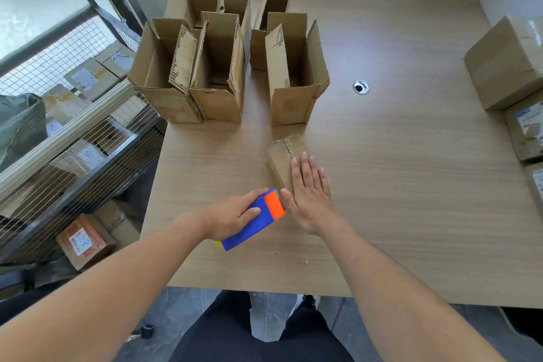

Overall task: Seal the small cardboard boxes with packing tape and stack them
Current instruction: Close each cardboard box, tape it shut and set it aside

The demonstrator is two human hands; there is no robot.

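A small closed cardboard box (282, 156) lies on the wooden table (396, 185) in front of me, clear tape showing on its far end. My right hand (310, 197) rests flat on its near top, fingers spread. My left hand (235, 214) grips a blue and orange tape dispenser (258, 219), whose orange cutter end sits at the box's near left corner. Several open, unsealed cardboard boxes (217, 67) stand upright farther back, another open box (296, 76) closest to the small one.
Sealed boxes (505, 62) are stacked at the table's right edge. A round cable hole (361, 87) sits mid-table. To the left is a wire cage (73, 132) with parcels; a labelled parcel (85, 241) lies on the floor.
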